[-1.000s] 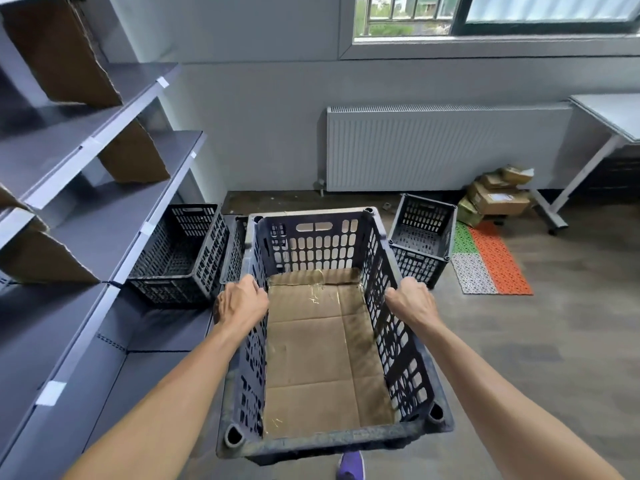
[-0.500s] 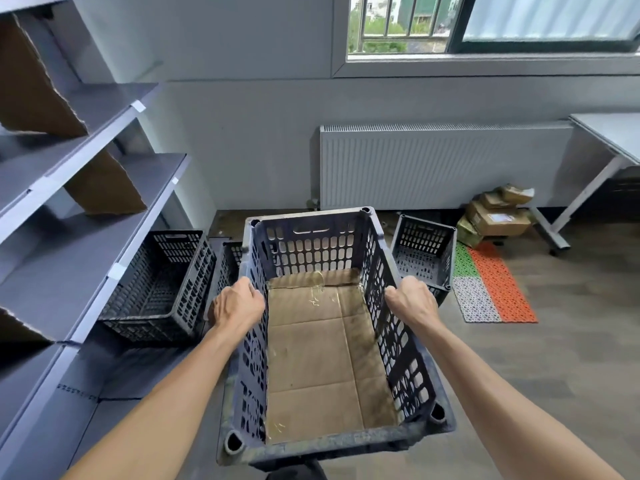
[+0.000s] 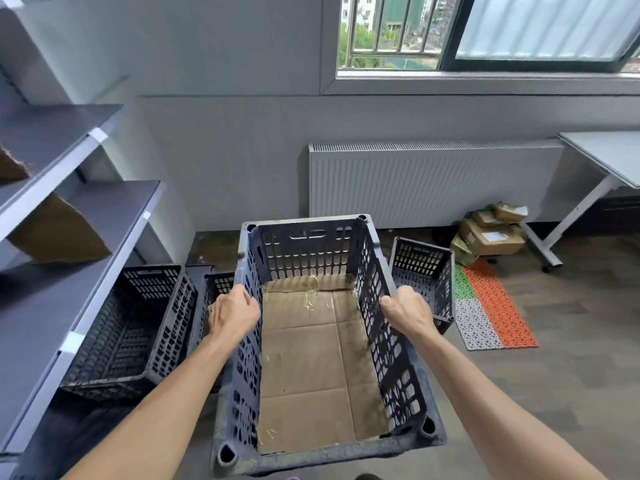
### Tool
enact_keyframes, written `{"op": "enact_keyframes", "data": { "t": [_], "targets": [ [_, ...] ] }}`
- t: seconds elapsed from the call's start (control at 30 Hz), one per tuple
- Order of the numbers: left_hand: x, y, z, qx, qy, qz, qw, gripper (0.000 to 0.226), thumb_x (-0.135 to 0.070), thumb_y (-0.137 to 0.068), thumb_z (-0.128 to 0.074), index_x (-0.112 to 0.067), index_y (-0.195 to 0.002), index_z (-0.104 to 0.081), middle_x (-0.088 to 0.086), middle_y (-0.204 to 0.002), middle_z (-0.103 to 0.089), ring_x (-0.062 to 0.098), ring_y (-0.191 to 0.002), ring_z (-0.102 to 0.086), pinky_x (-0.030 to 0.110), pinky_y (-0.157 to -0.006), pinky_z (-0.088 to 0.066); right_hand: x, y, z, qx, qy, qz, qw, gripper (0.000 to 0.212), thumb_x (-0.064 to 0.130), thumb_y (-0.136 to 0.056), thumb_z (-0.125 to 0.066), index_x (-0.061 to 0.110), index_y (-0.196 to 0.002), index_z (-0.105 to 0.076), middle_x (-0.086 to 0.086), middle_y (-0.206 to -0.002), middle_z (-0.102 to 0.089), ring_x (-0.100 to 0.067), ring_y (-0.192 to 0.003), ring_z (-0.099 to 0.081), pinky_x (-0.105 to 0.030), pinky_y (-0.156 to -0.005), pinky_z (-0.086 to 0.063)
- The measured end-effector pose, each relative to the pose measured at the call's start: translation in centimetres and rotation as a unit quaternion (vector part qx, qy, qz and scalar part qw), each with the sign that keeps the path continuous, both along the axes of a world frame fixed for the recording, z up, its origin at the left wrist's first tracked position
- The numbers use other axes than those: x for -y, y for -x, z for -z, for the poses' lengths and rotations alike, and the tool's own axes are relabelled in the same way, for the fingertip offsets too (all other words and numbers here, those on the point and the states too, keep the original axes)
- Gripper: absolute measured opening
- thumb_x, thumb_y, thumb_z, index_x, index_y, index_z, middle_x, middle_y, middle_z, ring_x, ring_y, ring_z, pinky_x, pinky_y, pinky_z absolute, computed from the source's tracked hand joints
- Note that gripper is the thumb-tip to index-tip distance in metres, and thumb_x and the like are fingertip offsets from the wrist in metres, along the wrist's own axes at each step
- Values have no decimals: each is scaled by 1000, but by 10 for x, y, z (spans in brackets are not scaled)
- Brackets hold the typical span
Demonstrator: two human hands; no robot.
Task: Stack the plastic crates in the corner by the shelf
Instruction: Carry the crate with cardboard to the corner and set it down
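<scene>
Our left hand point(image 3: 233, 315) and right hand point(image 3: 408, 315) grip the crate point(image 3: 304, 251), mid-frame. We should keep it flat and set it straight on the floor crate point(image 3: 128, 334), lower left by the shelf point(image 3: 69, 216).

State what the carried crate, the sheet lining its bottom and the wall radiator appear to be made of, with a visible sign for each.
Crate: moulded plastic, dark, matt and scuffed; the slotted lattice walls suggest it.
Lining sheet: corrugated cardboard, plain brown, with fold creases and stains.
Radiator: probably painted metal, white with fine vertical ribs; the material is not certain.
</scene>
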State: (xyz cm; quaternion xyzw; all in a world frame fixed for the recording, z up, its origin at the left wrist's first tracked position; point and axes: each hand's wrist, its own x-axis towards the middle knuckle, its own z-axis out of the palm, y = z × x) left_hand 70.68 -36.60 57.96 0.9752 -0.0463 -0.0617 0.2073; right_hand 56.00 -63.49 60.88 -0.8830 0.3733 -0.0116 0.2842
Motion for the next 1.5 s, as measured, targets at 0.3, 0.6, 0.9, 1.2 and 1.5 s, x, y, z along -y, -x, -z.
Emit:
{"op": "enact_keyframes", "data": {
  "t": [0.3,0.6,0.9,1.2,1.5],
  "targets": [
    [46,-73,3,13,-11,-41,999,15,-27,-92,-48,-19,-80,-52,8,-82,-63,30,-77,-59,33,-65,-43,56,-98,10,-23,-9,-35,999,17,22,-82,-47,8,-74,-48,-19,-92,-63,-35,-82,-60,-35,-68,-45],
    [100,-122,-9,31,-10,-116,993,15,-26,-93,-46,-18,-81,-52,6,-78,-61,27,-71,-56,31,-57,-37,136,-208,-2,-21,-16,-119,993,17,22,-79,-47,6,-78,-50,-18,-91,-65,-35,-81,-62,-33,-63,-41],
    [127,-178,-2,18,-9,-146,989,15,-28,-92,-47,-20,-81,-51,3,-77,-63,24,-70,-57,30,-57,-39,171,-282,0,9,-17,-138,990,19,22,-78,-49,10,-66,-41,-13,-75,-60,-33,-70,-58,-33,-55,-35],
    [127,-277,27,-14,0,-140,990,14,-30,-92,-46,-22,-82,-52,2,-78,-64,26,-76,-59,34,-66,-50,172,-377,19,-19,-10,-137,990,24,28,-78,-48,7,-66,-48,-14,-74,-63,-34,-68,-60,-32,-54,-36],
    [120,-372,38,-50,9,-139,989,15,-32,-93,-44,-24,-82,-49,1,-77,-63,23,-71,-59,30,-59,-45,165,-471,21,-46,-23,-152,987,19,27,-77,-48,13,-65,-40,-5,-61,-51,-24,-54,-46,-30,-52,-33]
  ]
}}
